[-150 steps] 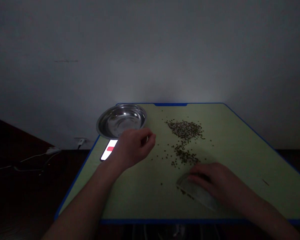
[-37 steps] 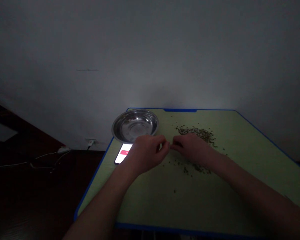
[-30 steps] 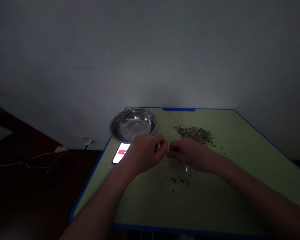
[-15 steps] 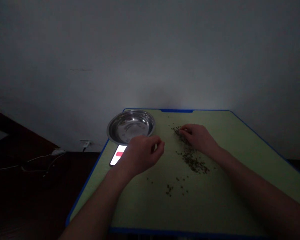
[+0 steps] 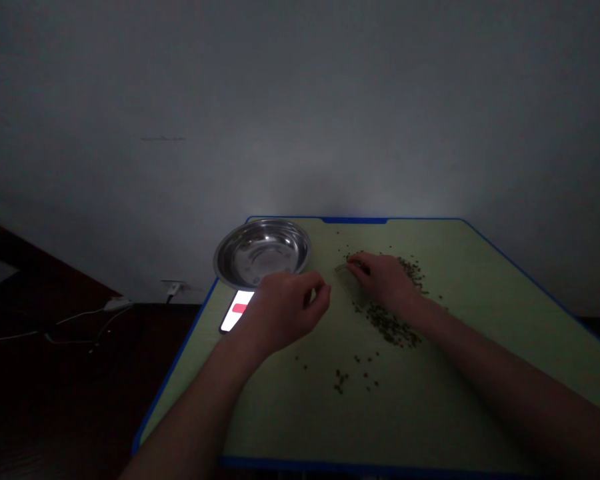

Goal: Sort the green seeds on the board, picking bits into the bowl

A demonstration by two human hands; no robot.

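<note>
My right hand [image 5: 383, 280] is low over the table among small dark seeds or beans [image 5: 393, 327], its fingertips pinched together. At its fingertips a faint see-through patch [image 5: 347, 277] shows, too blurred to name. My left hand [image 5: 295, 303] hovers in front of the steel bowl [image 5: 230, 267], fingers curled and the thumb meeting the fingertips in a ring. Whether anything tiny is in that pinch is hidden. Partly behind the left wrist lies a phone [image 5: 233, 317] with a lit white screen and a red patch.
The pale green table [image 5: 290, 420] has a blue edge and stands against a grey wall [image 5: 300, 100]. A few stray seeds [image 5: 340, 381] are scattered near the front. To the left, white cables [image 5: 75, 317] run along the dark floor to a plug [image 5: 173, 289] at the wall.
My right hand has shifted slightly left and nearer to me, uncovering seeds behind it on the right. The left hand, bowl and phone stay where they were.
</note>
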